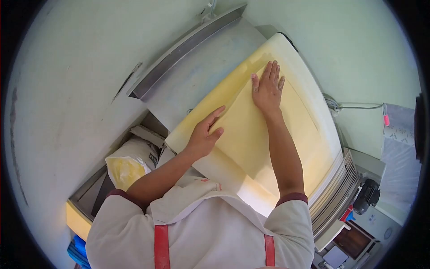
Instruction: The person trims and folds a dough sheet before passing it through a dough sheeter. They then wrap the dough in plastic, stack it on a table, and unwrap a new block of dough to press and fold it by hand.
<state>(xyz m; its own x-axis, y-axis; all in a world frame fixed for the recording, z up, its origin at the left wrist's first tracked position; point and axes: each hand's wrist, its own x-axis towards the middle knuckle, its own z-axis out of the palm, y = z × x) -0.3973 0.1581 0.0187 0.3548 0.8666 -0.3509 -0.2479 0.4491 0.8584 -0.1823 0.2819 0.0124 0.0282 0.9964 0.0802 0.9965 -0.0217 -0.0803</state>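
Note:
A wide, pale yellow sheet of dough (244, 134) lies flat on the flour-dusted belt (286, 51) of a machine. My right hand (268, 92) rests palm down near the far end of the sheet, its fingers stretched out and thumb apart. Along the sheet's left edge is my left hand (204, 136), with thumb and forefinger spread and nothing visibly gripped between them. Flour shows on the fingers of my right hand. The near part of the belt is partly hidden by my arms and chest.
A metal table (197, 74) with a raised back edge adjoins the belt on the left. An open white sack (127, 168) with yellow contents stands at lower left. On the right are a slatted machine section (331, 193) and a black motor (367, 197).

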